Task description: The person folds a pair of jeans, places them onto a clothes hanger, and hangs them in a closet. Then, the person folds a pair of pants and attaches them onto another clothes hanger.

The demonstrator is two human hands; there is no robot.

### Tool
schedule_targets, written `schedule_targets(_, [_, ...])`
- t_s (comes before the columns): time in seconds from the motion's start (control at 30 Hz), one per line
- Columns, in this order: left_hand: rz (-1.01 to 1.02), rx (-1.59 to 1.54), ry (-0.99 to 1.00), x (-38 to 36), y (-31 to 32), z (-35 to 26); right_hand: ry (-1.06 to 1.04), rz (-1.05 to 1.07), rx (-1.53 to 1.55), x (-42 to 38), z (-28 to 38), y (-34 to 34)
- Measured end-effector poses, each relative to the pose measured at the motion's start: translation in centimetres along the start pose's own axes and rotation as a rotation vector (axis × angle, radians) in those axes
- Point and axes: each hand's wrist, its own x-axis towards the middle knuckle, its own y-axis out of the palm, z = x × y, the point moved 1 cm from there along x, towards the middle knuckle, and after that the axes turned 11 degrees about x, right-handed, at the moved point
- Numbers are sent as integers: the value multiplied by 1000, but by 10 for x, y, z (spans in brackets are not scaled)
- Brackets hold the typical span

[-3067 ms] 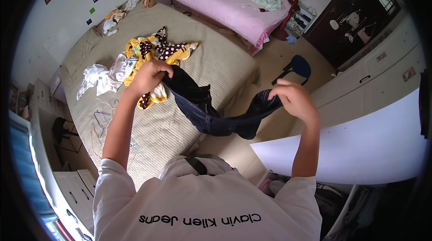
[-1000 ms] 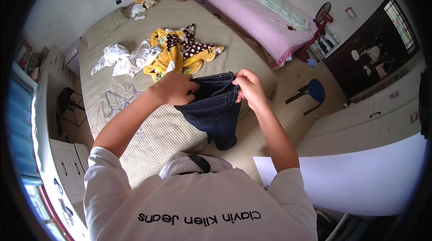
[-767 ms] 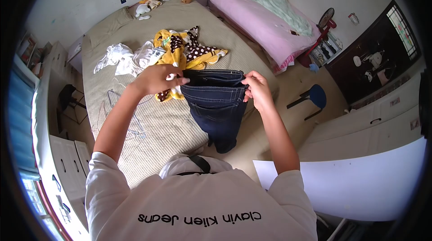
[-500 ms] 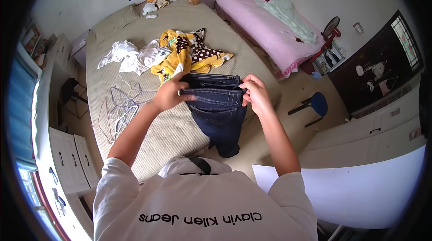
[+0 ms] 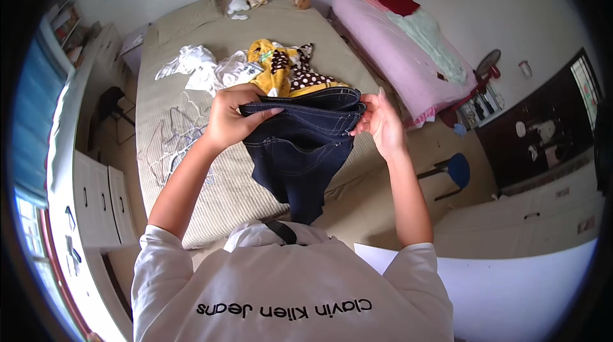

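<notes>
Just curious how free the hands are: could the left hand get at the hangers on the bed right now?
Probably, if the left hand lets go of the dark jeans: the hangers lie seemingly uncovered on the bed, off its outer side.

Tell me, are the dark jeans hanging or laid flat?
Hanging: the left hand grips the jeans by the waistband, the right hand is at its other end, and the cloth drops below.

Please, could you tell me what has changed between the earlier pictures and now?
The left hand and right hand have come closer together. The dark jeans, which sagged widely between them, now hang downward from a straighter waistband. Both hands still hold them. The yellow clothing and white clothing stayed on the bed.
</notes>
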Motion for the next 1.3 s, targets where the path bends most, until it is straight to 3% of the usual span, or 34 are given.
schedule_targets(0.1, [-50,69,-89,-13,-24,3,-116,301,-196,18,-29,-1])
schedule_targets(0.13, [-66,99,-119,-18,-31,3,-209,249,-691,18,-30,14])
schedule_targets(0.2, [-110,141,-147,-31,-47,2,-719,340,-937,30,-50,35])
schedule_targets(0.23, [-133,165,-169,-36,-54,-2,-682,351,-795,38,-63,42])
schedule_targets(0.33, [-233,238,-242,-52,-76,-11,-216,408,-310,54,-85,69])
schedule_targets(0.37, [-290,258,-271,-56,-83,-12,-373,415,-358,59,-87,80])
schedule_targets(0.43, [-413,265,-363,-68,-100,-2,-384,463,-312,61,-79,105])
schedule_targets(0.53, [-501,-401,-352,-65,-110,-7,-427,489,-247,60,-64,131])
schedule_targets(0.6, [-479,-402,-539,-90,-94,27,-491,477,-280,64,-53,134])
schedule_targets(0.67, [-155,-503,-704,-108,-71,50,-494,399,-295,63,-44,125])
schedule_targets(0.77, [26,-523,-742,-83,-33,51,-497,272,-346,57,-32,90])
schedule_targets(1.03, [327,-588,-327,33,39,1,-732,-191,-342,-14,54,7])
schedule_targets(1.2, [278,-744,-39,116,63,-63,-985,-434,-527,-72,147,17])
schedule_targets(1.3, [281,-833,108,137,84,-83,-1132,-536,-490,-100,166,19])
